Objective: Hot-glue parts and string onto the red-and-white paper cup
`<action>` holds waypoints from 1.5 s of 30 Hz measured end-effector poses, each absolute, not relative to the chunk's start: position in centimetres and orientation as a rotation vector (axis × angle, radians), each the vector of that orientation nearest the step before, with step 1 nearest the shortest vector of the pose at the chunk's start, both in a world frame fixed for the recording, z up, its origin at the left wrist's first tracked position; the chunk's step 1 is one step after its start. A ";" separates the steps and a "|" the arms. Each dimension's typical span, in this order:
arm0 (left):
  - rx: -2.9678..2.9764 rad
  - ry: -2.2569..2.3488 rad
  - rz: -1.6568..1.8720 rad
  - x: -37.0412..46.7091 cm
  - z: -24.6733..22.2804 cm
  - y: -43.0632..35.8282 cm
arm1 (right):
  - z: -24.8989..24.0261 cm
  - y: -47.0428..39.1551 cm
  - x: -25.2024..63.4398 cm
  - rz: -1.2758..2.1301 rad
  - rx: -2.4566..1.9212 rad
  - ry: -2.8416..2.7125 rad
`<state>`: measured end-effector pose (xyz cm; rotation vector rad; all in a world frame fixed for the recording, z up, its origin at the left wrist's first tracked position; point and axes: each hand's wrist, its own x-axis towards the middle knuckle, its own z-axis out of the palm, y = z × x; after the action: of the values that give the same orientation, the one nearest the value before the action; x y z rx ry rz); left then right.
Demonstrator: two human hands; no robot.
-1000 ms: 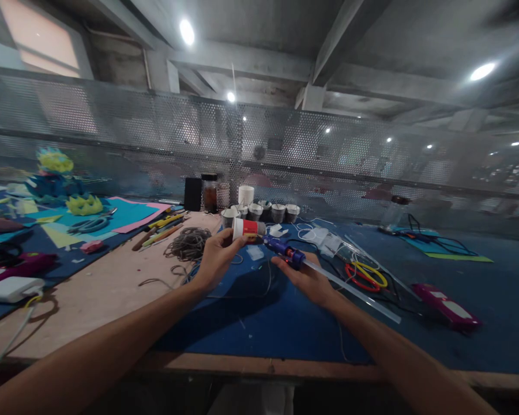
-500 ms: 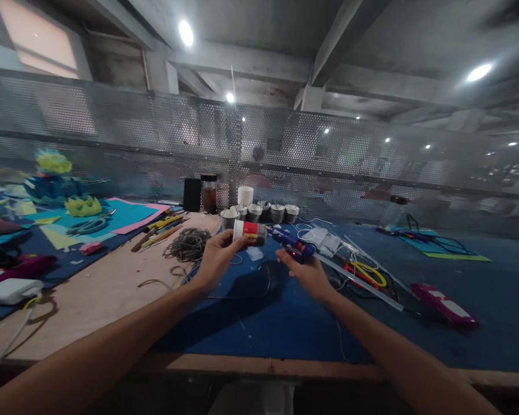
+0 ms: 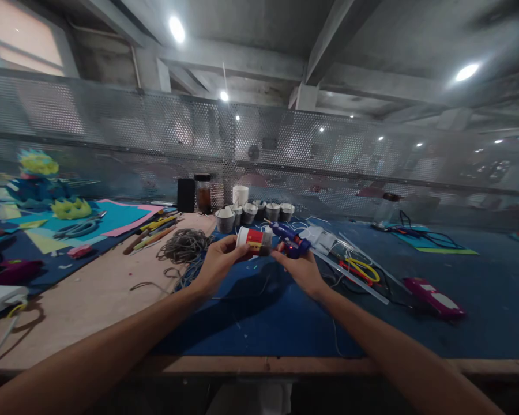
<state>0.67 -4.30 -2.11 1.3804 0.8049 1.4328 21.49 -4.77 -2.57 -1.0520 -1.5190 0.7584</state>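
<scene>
My left hand [image 3: 222, 256] is closed around a paper cup [image 3: 254, 241], held on its side, with a red and white printed wall and a grey band of cord at its right end. In my right hand [image 3: 300, 268] is a blue glue gun [image 3: 289, 239] with a small red light, its nozzle pointing up and left just above the cup's grey end. A clear glue stick [image 3: 350, 275] seems to stick out behind the gun. Left of my left hand lies a loose coil of grey cord [image 3: 184, 245].
Several grey-wrapped cups [image 3: 225, 219] stand behind my hands, by a white cup stack [image 3: 240, 195] and a dark jar [image 3: 203, 194]. Knives [image 3: 155, 235] and scissors [image 3: 80, 226] lie left. A plastic bag [image 3: 319, 237], yellow cable [image 3: 363, 268] and purple power strip [image 3: 435, 297] lie right.
The cup has come slightly lower and nearer to me. The glue gun has turned, its nozzle shifting from beside the cup's end to above it. The camera view has shifted a little.
</scene>
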 end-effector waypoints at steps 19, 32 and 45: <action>1.645 0.868 1.195 1.3 -1.7 -5.5 | -1.5 -4.6 22.4 0.618 -1.110 -1.524; 1.606 0.794 1.161 1.0 -2.0 -5.3 | -1.6 -4.4 22.5 0.643 -1.128 -1.527; 1.600 0.780 1.176 0.7 -2.0 -5.1 | -1.5 -4.2 22.6 0.615 -1.115 -1.505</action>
<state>0.68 -5.06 -2.01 1.6003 0.7798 1.1764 22.63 -4.18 -1.54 -1.1146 -1.5049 0.6148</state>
